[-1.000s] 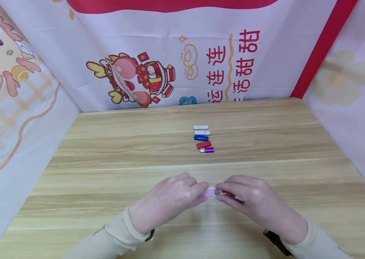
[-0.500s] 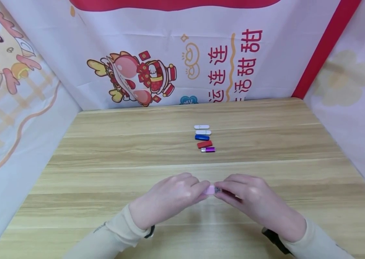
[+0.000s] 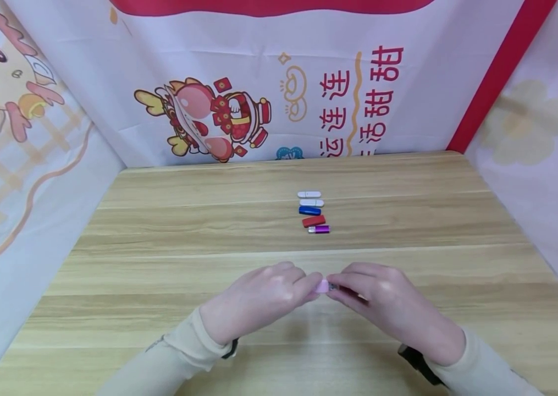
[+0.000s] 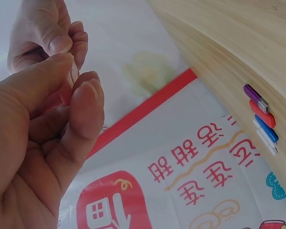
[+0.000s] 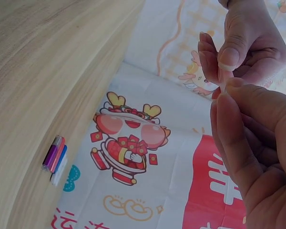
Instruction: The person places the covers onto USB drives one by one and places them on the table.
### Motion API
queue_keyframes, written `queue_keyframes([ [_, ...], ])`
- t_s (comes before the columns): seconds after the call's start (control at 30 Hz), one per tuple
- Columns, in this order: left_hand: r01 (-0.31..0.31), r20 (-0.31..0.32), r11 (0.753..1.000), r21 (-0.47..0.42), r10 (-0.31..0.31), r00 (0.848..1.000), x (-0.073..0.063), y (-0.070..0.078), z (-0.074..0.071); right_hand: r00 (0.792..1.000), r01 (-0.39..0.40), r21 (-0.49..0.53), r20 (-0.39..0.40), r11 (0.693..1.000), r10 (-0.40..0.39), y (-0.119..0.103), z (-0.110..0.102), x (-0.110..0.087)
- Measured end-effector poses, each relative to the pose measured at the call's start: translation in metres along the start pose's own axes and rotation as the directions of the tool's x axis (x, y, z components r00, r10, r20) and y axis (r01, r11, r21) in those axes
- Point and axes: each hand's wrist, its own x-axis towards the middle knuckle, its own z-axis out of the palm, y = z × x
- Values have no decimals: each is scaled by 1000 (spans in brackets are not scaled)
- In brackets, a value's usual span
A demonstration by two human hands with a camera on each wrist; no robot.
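My left hand (image 3: 271, 297) pinches a pink USB stick (image 3: 323, 286) between thumb and fingers, a little in front of me and seemingly above the table. From the other side, the fingertips of my right hand (image 3: 387, 302) pinch its grey end, which they mostly cover. Both hands' fingertips nearly meet around the stick. In the left wrist view, the stick's pink body (image 4: 62, 95) lies between the left thumb and fingers. Only a narrow pink part (image 5: 224, 78) shows between the two hands in the right wrist view.
Farther back on the wooden table (image 3: 184, 220) lies a short column of USB sticks: two white ones (image 3: 309, 194), a blue one (image 3: 310, 210), a red one (image 3: 314, 221) and a purple one (image 3: 319, 229). Printed cloth (image 3: 239, 44) hangs behind the table and at both sides.
My hands have drawn slightly closer together on the pink USB stick, and less of its pink body and grey end shows between the fingers. The column of sticks stays in place.
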Motion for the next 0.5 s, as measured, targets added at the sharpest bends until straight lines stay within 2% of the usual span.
queue_keyframes([
  [0.3, 10, -6, 1000, 13, -9, 1000, 1, -5, 3, 1000, -16, 5, 11, 1000, 16, 3, 2, 4],
  [0.4, 17, -14, 1000, 9, -17, 1000, 2, -9, 9, 997, -62, 9, 53, 998, 62, 7, 4, 6],
  [0.5, 47, -3, 997, -56, -48, 999, 5, -16, 21, 983, -137, -1, 124, 991, 136, 15, 7, 6],
])
